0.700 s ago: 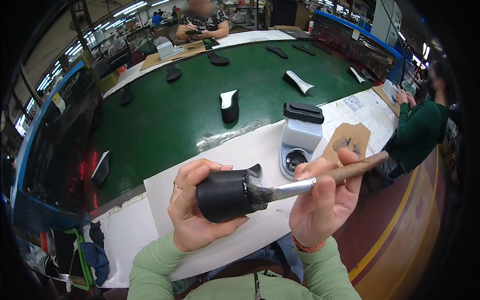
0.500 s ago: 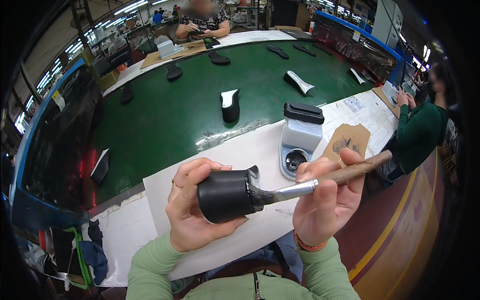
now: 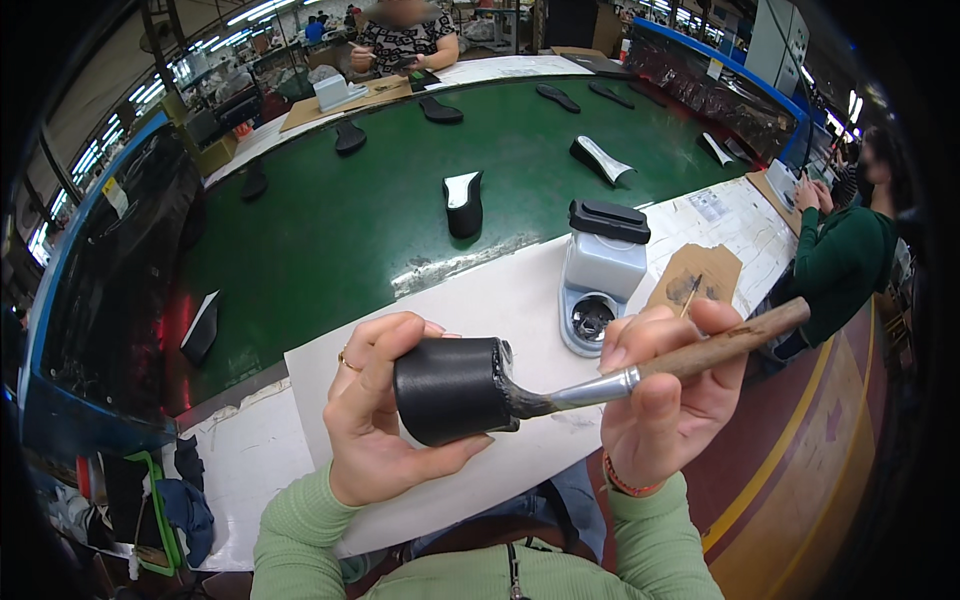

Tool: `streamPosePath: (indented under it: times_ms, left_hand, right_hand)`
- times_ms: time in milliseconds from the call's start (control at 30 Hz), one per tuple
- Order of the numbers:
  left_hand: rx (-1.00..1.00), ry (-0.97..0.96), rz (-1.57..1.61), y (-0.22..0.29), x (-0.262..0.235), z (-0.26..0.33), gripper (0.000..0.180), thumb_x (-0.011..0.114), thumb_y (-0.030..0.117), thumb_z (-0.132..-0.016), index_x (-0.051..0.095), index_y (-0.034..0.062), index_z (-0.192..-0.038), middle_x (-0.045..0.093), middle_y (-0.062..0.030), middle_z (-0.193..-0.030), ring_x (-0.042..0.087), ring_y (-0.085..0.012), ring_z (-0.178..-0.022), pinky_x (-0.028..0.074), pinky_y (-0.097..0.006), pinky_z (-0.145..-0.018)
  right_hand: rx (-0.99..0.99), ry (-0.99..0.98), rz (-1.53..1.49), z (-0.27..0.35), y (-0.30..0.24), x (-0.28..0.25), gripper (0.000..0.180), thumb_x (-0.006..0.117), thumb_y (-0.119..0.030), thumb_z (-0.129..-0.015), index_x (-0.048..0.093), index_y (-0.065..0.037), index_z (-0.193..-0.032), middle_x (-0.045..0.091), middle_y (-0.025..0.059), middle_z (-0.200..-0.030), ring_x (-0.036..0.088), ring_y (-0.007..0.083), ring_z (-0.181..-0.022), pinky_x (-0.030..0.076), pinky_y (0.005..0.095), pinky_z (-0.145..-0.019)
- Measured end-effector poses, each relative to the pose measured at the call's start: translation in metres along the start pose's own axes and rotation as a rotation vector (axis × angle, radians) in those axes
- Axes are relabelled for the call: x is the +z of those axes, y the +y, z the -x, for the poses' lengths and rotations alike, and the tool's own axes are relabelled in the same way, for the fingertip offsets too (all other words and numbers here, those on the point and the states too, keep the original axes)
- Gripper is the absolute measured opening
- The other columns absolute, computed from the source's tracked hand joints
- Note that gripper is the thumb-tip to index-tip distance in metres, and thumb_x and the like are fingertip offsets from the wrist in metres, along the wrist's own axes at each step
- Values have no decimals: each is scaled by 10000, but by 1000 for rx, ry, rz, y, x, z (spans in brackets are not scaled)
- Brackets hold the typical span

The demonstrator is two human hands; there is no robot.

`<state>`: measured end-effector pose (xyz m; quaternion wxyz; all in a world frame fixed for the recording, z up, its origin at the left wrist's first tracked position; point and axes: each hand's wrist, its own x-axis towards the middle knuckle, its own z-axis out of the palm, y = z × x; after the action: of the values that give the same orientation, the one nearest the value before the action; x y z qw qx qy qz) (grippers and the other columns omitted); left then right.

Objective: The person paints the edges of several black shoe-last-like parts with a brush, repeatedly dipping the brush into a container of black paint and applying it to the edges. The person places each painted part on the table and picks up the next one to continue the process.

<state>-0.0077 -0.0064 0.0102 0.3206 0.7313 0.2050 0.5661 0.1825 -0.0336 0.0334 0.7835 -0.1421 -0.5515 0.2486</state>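
Observation:
My left hand [image 3: 375, 420] wraps round a black shoe heel [image 3: 448, 392], holding it on its side above the white worktop with its open rim toward the right. My right hand [image 3: 672, 400] pinches a glue brush [image 3: 600, 388] with a wooden handle and a silver ferrule. The dark bristles touch the heel's rim. Beyond the right hand stands a pale glue pot [image 3: 604, 265] with a black lid and a round well of dark liquid in front.
A green conveyor belt [image 3: 350, 235] carries several black soles and wedge heels, including a white-topped wedge [image 3: 463, 208]. Right of the pot lies stained cardboard [image 3: 722, 266]. A green-rimmed basket [image 3: 165, 520] is at lower left. Co-workers sit across the belt and at the right.
My right hand has moved a little to the right, and the bristles have drawn back along the heel's rim. The left hand stays nearly still.

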Motion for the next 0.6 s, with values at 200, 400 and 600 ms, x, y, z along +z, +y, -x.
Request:
streamPosePath:
  times_ms: [200,400,600]
  left_hand:
    - [-26,3,76,0,0,1,852,816,47,-542,390,4,-1278,432,-133,-1112,521,-200,-1001,497,-290,-810]
    - [-138,-16,113,2,-2,2,859,809,50,-553,366,-21,-1286,437,-130,-1107,528,-188,-1000,496,-286,-822]
    - [-237,-18,194,7,-3,2,864,799,44,-561,343,-56,-1288,445,-120,-1106,533,-180,-1003,482,-281,-848]
  right_hand:
    - [-18,-30,-3,-1,-2,2,561,658,6,-758,327,0,-1211,602,171,-772,554,153,-624,443,266,-582]
    - [-81,-110,165,-5,-1,2,550,668,-206,-772,365,-28,-1194,554,100,-695,495,154,-622,409,297,-565]
    - [-185,-223,76,-11,5,-6,551,693,34,-711,380,27,-1164,593,167,-734,527,167,-637,431,300,-563]
